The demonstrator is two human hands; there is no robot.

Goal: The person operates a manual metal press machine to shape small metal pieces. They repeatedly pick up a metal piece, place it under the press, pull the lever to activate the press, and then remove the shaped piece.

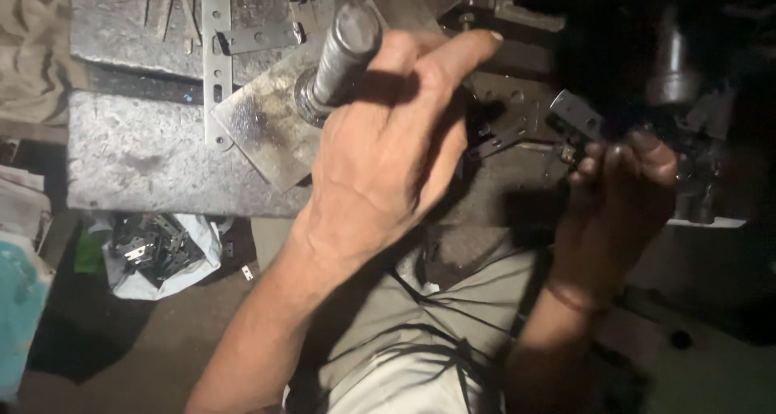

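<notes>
My left hand (388, 139) is wrapped around the lower part of a thick grey metal lever handle (343, 46) that rises from a worn metal plate (267, 127) on the bench. My right hand (618, 179) is further right in shadow, fingers pinched on a small flat grey metal piece (575, 113) held close to the dark body of a press machine (671, 58). More small dark metal parts (497, 137) lie on the machine bed between my hands.
A heavy steel block (137, 159) forms the bench at left, with a perforated metal strip (217, 50) lying on it. Below it, a white bag (162, 252) holds several small metal parts. A teal object (20, 317) sits at the far left edge.
</notes>
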